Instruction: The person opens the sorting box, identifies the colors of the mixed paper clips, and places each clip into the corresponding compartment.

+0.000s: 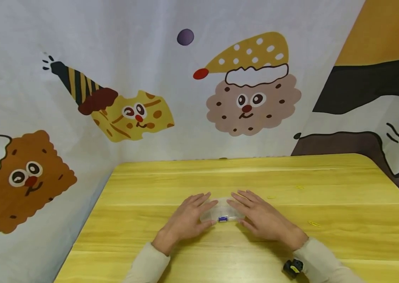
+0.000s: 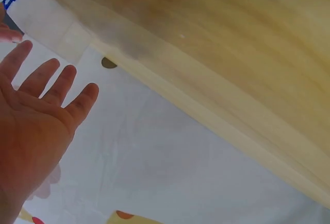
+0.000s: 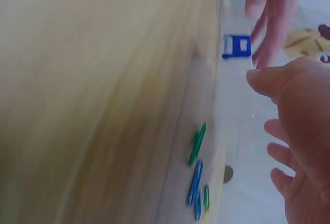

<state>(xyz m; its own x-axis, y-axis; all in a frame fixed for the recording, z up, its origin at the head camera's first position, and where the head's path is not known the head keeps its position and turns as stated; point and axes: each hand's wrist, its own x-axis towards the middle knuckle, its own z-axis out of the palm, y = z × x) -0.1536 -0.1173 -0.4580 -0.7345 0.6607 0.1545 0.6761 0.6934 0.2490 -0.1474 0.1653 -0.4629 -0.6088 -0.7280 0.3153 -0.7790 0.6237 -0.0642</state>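
Observation:
A clear plastic box (image 1: 222, 207) with a blue latch (image 1: 222, 219) on its front sits on the wooden table. My left hand (image 1: 189, 219) is at the box's left end, fingers spread and fairly straight, thumb near the front edge. At the right end is my right hand (image 1: 266, 217), its fingers also extended, thumb close to the front corner. In the right wrist view, the right thumb (image 3: 268, 81) points at the clear front side, below the blue latch in that picture. The left wrist view shows the left palm (image 2: 33, 126) and parted fingers beside the box (image 2: 49, 23).
Yellow paper clips (image 1: 314, 223) lie scattered on the table right of the right hand. Green clips (image 3: 197, 144) and blue clips (image 3: 195, 183) lie near the box in the right wrist view. Behind the table (image 1: 132, 188) hangs a white cloth (image 1: 157, 59) with cartoon prints.

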